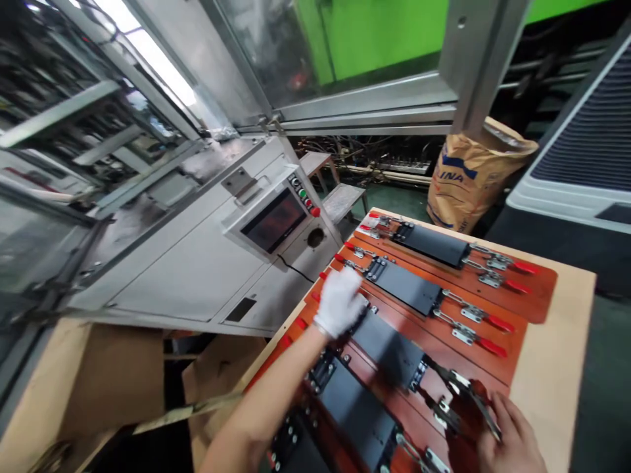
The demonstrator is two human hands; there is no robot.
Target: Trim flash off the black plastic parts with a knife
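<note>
**Hands at both ends of a clamped black plate**

On the worktop (557, 368), near its left edge, the gloved left hand (339, 303) presses down, fingers curled, on a red-handled toggle clamp at the left end of the third black plate (389, 348). Toward the near right, the bare right hand (510, 443) grips the clamp lever (476, 401) at that plate's other end, fingers closed around it. All the plates lie in a row on an orange-brown fixture board (539, 289). Beyond the far edge stands a paper sack (468, 184); left of the worktop is a grey control panel (276, 220).

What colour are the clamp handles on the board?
Red, seen in the head view: clamp handles on the board.
</note>
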